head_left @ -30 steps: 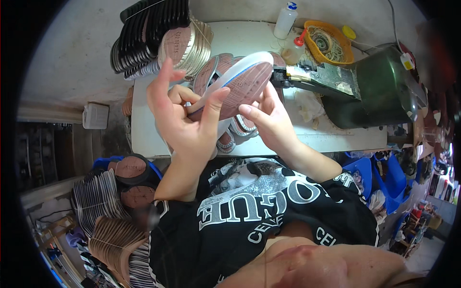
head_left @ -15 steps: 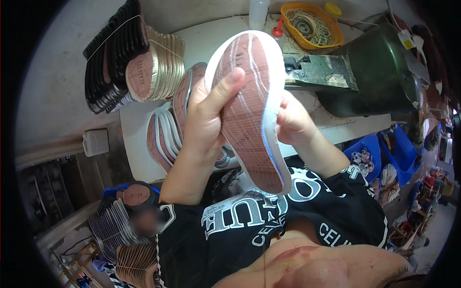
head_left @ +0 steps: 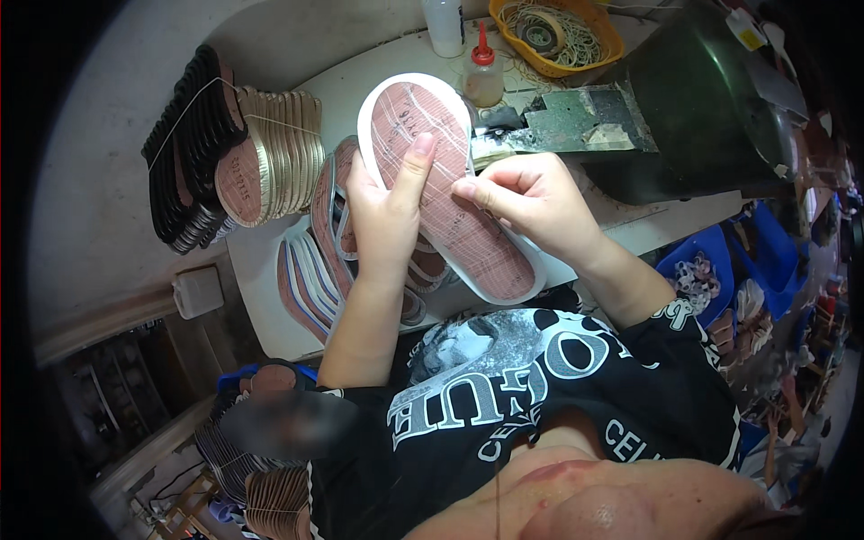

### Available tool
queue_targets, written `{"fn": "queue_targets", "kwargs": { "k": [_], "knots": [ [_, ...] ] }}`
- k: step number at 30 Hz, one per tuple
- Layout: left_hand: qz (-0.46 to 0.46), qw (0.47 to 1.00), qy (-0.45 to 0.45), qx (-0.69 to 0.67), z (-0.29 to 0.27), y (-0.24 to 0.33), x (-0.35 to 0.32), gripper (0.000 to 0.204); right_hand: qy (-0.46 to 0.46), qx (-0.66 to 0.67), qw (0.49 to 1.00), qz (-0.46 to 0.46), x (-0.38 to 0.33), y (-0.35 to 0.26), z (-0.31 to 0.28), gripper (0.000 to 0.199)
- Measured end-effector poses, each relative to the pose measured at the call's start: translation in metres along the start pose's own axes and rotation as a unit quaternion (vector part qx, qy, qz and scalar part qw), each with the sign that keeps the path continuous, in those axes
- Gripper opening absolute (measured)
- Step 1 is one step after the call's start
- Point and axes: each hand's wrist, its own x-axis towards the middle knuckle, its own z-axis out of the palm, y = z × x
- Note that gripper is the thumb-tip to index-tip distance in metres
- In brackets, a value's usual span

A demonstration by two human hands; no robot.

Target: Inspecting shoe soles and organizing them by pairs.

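My left hand (head_left: 389,202) grips a shoe insole (head_left: 463,236) above the table, thumb on its reddish-brown face and fingers behind. The insole is tilted, with a white rim all round and thin pale lines across the face. At its right edge, my right hand (head_left: 526,198) pinches the rim between thumb and forefinger; the other fingers are curled. Whether a loose strip lies in that pinch cannot be made out. Left of my left hand, several more insoles (head_left: 310,279) with white and blue edges lean together on the white table (head_left: 256,310).
Tied stacks of black-edged insoles (head_left: 193,148) and cream-edged insoles (head_left: 270,157) stand at the far left. Beyond my hands are a red-capped squeeze bottle (head_left: 484,83), a yellow basket (head_left: 576,70) of bands and a green machine (head_left: 693,103). Blue bins (head_left: 693,256) sit right.
The insole has been lowered and tilted, its face now more toward me. My right hand has come from behind its edge to pinch the rim from the front. The head view has shifted slightly.
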Motion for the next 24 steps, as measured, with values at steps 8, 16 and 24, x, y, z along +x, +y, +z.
{"fn": "queue_targets", "kwargs": {
  "k": [8, 16, 24],
  "knots": [
    [-0.105, 0.993, -0.037, -0.039, 0.002, -0.010, 0.023, 0.024, 0.022, 0.191, 0.979, 0.066, -0.008, 0.014, -0.004, 0.048],
    [-0.121, 0.992, -0.040, -0.023, 0.021, -0.019, 0.039, 0.027, -0.023, 0.287, 0.954, 0.081, -0.041, 0.026, -0.024, 0.027],
    [-0.146, 0.985, -0.077, 0.044, 0.027, -0.013, 0.060, 0.031, -0.014, 0.316, 0.934, 0.169, -0.058, 0.027, -0.002, 0.027]
  ]
}}
